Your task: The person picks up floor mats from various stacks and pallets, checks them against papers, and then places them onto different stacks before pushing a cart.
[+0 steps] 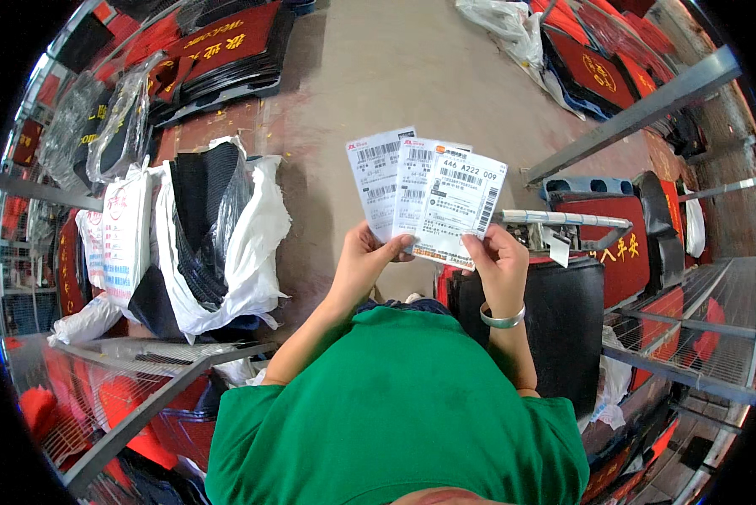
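Note:
Several white shipping labels with barcodes are fanned out in front of my chest. My left hand [376, 252] pinches the lower edge of the left shipping label [375, 172] and the middle shipping label [408, 189], thumb on top. With thumb and fingers, my right hand [497, 255] grips the lower right corner of the front shipping label [458, 202], which overlaps the middle one. A silver bangle [503, 317] circles my right wrist. The undersides of the labels, and most of the fingers behind them, are hidden.
A torn white sack [264, 244] with black ribbed mats stands at the left. Stacked red mats [218, 55] lie at the far left, more red mats [593, 71] at the far right. Metal rack posts [647, 109] and a rail [563, 219] jut in from the right. A concrete aisle [386, 67] runs ahead.

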{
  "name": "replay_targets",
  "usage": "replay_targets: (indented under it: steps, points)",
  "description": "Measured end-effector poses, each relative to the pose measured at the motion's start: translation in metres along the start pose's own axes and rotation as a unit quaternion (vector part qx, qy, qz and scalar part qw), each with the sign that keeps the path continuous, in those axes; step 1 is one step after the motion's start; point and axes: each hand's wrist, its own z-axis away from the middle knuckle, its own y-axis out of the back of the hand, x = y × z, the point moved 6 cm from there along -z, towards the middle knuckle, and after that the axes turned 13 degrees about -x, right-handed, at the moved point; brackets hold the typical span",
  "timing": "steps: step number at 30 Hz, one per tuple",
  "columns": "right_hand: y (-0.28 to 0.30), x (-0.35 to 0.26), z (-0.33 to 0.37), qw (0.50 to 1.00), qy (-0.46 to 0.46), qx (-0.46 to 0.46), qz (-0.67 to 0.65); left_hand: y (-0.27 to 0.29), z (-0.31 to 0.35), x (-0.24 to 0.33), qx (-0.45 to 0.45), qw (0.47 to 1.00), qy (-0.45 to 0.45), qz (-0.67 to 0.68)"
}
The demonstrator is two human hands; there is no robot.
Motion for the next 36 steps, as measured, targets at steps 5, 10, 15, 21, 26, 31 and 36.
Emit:
replay_targets:
  steps: [5,10,15,21,26,31,36]
  points:
    - [-0.012,0.020,-0.020,0.999,-0.005,-0.037,-0.029,0.012,-0.001,-0.012,0.021,1.000,-0.014,-0.003]
    - [-0.038,0.014,-0.064,0.999,0.003,-0.050,0.020,0.050,-0.026,0.006,0.035,0.999,0.002,0.005]
    - [-0.034,0.035,-0.115,0.996,-0.056,-0.071,-0.023,0.068,-0.072,0.015,0.023,0.998,0.060,0.028]
    - [0.005,0.072,-0.215,0.990,-0.077,-0.059,-0.097,0.081,-0.184,0.018,0.033,0.997,0.065,0.032]
    - [0.069,0.092,-0.312,0.985,-0.092,-0.014,-0.143,0.071,-0.314,0.046,0.017,0.995,0.095,0.010]
    - [0.129,0.088,-0.405,0.983,-0.110,0.009,-0.145,0.066,-0.437,0.068,-0.022,0.995,0.093,-0.013]
    - [0.193,0.110,-0.464,0.980,-0.121,0.045,-0.151,0.042,-0.539,0.056,-0.054,0.990,0.131,-0.011]
